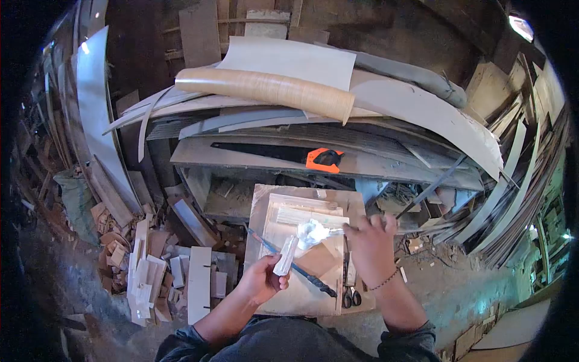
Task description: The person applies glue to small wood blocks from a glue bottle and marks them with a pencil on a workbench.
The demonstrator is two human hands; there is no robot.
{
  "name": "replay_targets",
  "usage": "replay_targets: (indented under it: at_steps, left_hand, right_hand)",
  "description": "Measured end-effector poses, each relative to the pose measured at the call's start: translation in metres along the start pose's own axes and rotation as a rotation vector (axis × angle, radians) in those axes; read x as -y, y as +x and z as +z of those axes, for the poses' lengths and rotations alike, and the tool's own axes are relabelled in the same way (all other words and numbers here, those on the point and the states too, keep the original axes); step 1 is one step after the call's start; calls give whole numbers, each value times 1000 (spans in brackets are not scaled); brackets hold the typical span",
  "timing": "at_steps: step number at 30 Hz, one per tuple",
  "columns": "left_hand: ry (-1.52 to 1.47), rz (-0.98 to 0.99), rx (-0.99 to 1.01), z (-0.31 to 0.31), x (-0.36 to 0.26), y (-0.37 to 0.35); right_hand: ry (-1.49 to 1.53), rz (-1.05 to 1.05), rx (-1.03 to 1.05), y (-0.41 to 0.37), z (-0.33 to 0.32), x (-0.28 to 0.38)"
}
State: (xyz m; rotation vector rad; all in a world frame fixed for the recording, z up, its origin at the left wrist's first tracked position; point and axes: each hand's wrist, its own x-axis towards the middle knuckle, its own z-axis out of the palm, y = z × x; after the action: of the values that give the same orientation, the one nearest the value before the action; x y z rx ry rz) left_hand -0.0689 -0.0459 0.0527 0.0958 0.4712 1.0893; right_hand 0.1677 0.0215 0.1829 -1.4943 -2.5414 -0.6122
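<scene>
My left hand (263, 279) grips a short whitish wood piece (286, 256), tilted upward over the near part of a small wooden worktable (256, 301). Bent fingers of my right hand (372, 244) close on a slim stick-like tool (336, 231); its end reaches a bright white lump (312, 233), overexposed, in the middle of the tabletop. Most of that tool is hidden by the fingers. Beneath the left hand's piece, a thin bluish rod with a dark wrapped handle (318, 285) lies diagonally. Scissors with black handles (351, 296) rest at the right edge.
Pale wood strips (307, 208) lie on the worktable. Behind it, a bench (253, 154) carries an orange-handled handsaw (324, 160), a rolled veneer sheet (265, 89) and curved panels. A dark bar (431, 187) slants near my right hand. Wood offcuts (148, 280) pile at left.
</scene>
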Motion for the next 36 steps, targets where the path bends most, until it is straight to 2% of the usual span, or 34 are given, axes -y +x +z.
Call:
replay_targets:
  at_steps: [4,7,10,16,19,22,25,28,31,32,35,36]
  left_hand:
    - [63,50,-116,7,0,1]
    - [35,49,-101,-1,1,5]
    - [33,53,-102,-2,1,6]
    - [33,76,-159,1,-1,3]
    - [23,66,-160,-7,1,6]
    - [-30,81,-144,-8,-1,4]
    - [-30,102,-184,-6,-3,2]
    - [-43,103,-162,-16,0,10]
    - [-26,95,-164,-13,4,24]
    - [-23,98,-136,-17,6,31]
    - [-32,115,-134,-21,9,50]
    - [-32,107,-153,-19,9,53]
  right_hand:
    - [-79,-158,-4,24,3,11]
    - [-121,-272,35,37,14,22]
    - [-156,-365,-10,41,26,29]
    - [-114,-425,41,46,47,33]
    - [-64,-469,-66,49,47,30]
    - [187,-554,-386,35,31,34]
    - [605,-317,-362,-6,52,29]
    - [876,-54,-127,-26,91,26]
    - [1047,351,-43,-24,119,40]
    - [1052,336,-132,-27,147,41]
    - [1249,410,-70,-11,125,49]
    - [1281,462,11,-8,122,51]
